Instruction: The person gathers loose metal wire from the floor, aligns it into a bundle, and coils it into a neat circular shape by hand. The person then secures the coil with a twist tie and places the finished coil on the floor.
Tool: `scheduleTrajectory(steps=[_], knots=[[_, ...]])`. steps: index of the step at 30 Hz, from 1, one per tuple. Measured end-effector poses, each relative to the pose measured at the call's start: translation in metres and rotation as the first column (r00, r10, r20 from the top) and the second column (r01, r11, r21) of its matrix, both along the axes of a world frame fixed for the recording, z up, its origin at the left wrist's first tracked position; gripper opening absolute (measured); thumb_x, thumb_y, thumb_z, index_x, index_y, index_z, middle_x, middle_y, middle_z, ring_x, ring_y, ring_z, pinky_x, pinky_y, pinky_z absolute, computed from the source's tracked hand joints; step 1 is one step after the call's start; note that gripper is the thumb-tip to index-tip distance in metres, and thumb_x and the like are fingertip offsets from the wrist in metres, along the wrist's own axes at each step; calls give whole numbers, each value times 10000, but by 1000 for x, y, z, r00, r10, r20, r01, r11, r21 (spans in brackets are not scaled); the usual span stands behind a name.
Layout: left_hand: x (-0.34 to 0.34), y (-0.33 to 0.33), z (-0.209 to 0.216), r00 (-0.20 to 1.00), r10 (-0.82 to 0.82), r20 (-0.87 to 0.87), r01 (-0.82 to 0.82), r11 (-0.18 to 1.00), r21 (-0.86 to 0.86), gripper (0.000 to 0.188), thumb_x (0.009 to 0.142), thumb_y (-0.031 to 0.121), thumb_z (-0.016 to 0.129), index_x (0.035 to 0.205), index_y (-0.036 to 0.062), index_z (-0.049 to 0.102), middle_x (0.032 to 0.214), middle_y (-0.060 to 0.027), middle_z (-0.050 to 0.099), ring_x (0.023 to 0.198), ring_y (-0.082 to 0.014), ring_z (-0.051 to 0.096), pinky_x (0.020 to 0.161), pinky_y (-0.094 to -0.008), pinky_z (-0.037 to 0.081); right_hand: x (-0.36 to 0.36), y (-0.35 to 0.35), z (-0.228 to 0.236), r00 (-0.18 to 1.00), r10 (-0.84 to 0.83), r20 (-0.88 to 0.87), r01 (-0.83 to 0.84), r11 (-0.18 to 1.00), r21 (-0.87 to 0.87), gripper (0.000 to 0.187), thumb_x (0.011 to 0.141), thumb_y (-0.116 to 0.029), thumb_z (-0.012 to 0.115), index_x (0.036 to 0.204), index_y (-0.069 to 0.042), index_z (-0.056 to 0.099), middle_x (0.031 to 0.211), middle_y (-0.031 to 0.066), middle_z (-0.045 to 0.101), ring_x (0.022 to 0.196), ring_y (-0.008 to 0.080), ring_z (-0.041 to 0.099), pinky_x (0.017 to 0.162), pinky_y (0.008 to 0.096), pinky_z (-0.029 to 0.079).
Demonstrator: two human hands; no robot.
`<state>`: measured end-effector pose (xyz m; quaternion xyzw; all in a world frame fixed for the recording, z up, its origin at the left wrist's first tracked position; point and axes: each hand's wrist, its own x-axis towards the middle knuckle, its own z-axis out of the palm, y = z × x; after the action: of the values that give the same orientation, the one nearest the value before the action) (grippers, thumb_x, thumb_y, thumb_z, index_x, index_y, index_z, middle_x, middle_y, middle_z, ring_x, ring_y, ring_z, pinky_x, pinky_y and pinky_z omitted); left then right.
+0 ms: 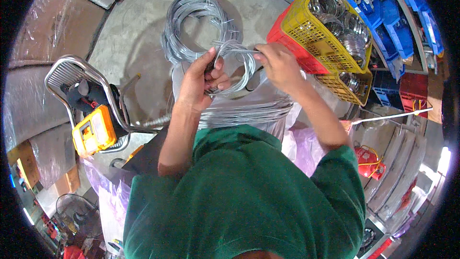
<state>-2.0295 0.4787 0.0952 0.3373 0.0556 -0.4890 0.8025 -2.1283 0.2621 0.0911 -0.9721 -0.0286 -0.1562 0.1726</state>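
Note:
A small coil of grey wire hangs between my two hands. My left hand is closed round the left side of this coil, its fingers curled and thumb pointing up. At the upper right of the loop, my right hand pinches the wire strands between thumb and fingers. Just below, across my lap, lies a bundle of grey wire on clear plastic sheeting. A larger coil of grey wire, tied in places, rests on the floor beyond my left hand.
To the right, a yellow crate filled with metal wire coils sits on a red crate. Blue bins line a rack behind. At left stands a metal-framed chair with a yellow case. Wrapped boxes stand beyond it.

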Motion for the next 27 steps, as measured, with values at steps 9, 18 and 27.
scheduleTrajectory(steps=[9,18,27], knots=[[-19,-8,-39,992,-13,129,-11,982,186,225,937,235,593,892,16,622,690,-49,588,542,-138,500,624,-305,474,-7,7,25,971,-184,-154,191,981,28,560,948,-347,608,1411,-65,468,1254,207,571,1188,392,532,1018,514,401],[28,-8,-107,949,-234,211,128,899,419,502,968,436,528,1086,-36,651,923,-114,712,799,-209,678,794,-311,505,35,-26,-75,611,582,-536,307,450,838,281,997,-247,575,1180,-35,582,940,64,667,851,146,646,637,332,589],[-21,64,-137,202,-781,591,19,607,795,497,932,432,596,1135,-15,678,1014,-184,709,961,-321,676,904,-385,492,27,-30,-280,614,-17,-789,726,-380,573,375,1000,-184,539,1325,-19,449,1243,147,534,963,283,631,655,493,625]])
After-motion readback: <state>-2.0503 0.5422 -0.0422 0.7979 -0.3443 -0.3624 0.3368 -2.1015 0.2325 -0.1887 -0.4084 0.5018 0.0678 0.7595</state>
